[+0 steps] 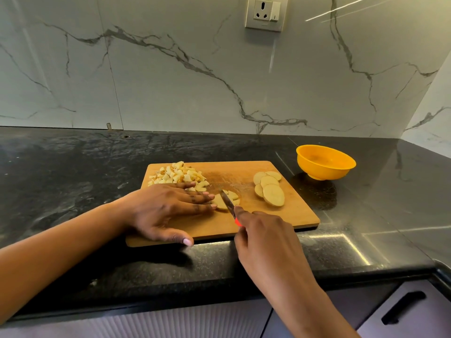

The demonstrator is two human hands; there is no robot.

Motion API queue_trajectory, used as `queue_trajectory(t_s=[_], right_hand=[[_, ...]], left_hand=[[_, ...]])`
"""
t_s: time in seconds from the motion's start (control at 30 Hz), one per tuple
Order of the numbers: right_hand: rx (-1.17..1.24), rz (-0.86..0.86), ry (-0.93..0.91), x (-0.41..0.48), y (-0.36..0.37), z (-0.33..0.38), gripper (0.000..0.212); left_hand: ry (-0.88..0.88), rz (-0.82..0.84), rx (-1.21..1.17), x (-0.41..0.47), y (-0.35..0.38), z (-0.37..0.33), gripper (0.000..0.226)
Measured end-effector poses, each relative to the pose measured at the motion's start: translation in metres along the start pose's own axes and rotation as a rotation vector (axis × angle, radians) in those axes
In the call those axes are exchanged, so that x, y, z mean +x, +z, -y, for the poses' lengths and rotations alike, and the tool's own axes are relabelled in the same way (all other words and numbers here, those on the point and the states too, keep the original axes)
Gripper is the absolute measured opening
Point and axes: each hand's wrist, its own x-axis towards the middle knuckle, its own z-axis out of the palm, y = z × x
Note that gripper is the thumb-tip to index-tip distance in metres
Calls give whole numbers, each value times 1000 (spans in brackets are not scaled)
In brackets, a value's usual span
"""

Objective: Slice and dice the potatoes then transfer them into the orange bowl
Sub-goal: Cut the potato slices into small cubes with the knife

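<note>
A wooden cutting board (280, 220) lies on the black counter. A pile of diced potato (178, 176) sits at its far left corner, and several round potato slices (269, 189) overlap at its right. My left hand (166, 211) lies flat, with straight fingertips pressing a potato slice (220, 203) at the board's middle. My right hand (263, 240) grips a knife (228, 202) with an orange handle, its blade across that slice. Cut pieces (233, 195) lie just right of the blade. The orange bowl (325, 162) stands beyond the board's right corner; nothing shows inside it.
The black stone counter (73, 167) runs left and right, with its front edge near me. A marble wall with a power socket (266, 13) rises behind. Cabinet fronts with a dark handle (402, 307) sit below at the right.
</note>
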Motion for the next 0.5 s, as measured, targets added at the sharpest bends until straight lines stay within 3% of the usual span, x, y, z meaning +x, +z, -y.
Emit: queue_trajectory(t_s=[0.17, 0.33, 0.5], right_hand=[[-94, 74, -28, 1, 4, 6, 46], [-160, 222, -43, 14, 13, 19, 39], [-51, 43, -46, 19, 22, 4, 42]], left_hand=[[-57, 87, -27, -1, 4, 3, 76], [-45, 56, -4, 1, 4, 3, 77], [-32, 9, 9, 2, 3, 2, 74]])
